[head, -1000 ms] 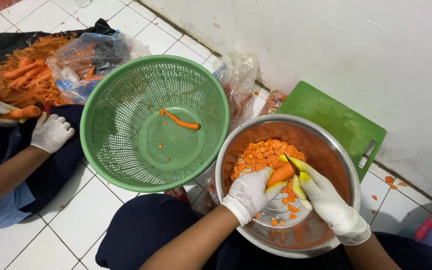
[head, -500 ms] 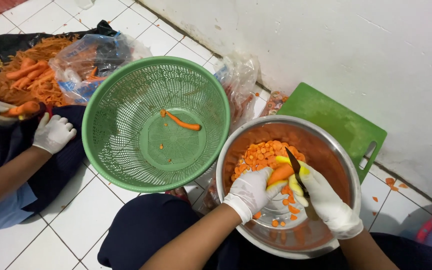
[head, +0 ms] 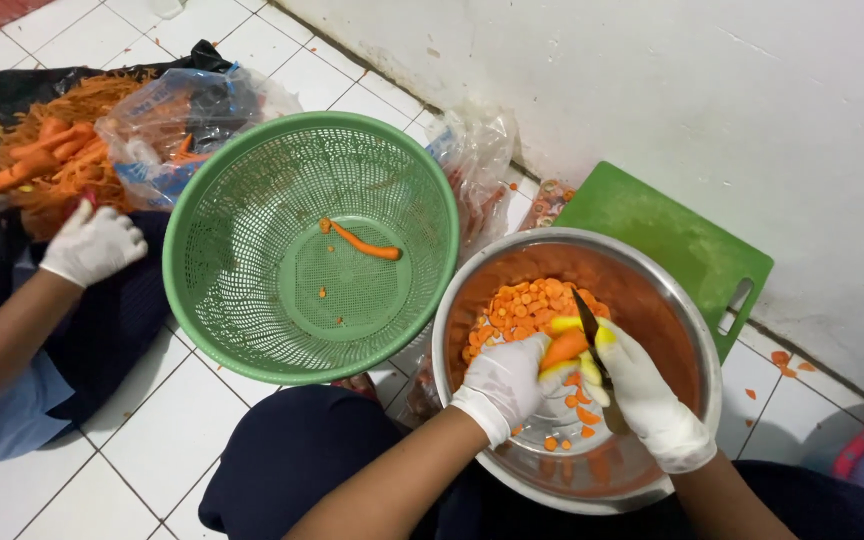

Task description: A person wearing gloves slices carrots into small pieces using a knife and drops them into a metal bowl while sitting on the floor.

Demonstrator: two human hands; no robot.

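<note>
Fingers of the left hand [head: 505, 385] are clamped on a carrot [head: 564, 347] over the steel bowl [head: 697, 330]; the right hand [head: 649, 400] grips a knife [head: 590, 322]. Many slices [head: 524, 305] already lie inside, and half a carrot remains uncut.

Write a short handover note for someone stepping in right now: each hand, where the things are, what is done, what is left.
Left hand: gloved, gripping a carrot over the steel bowl.
Right hand: gloved, holding a knife with its blade at the carrot.
Done: a heap of carrot slices lies in the bowl.
Left: the rest of the held carrot; one thin carrot piece sits in the green basket. A green cutting board leans by the wall.
Another person's gloved hand works beside a carrot pile.
</note>
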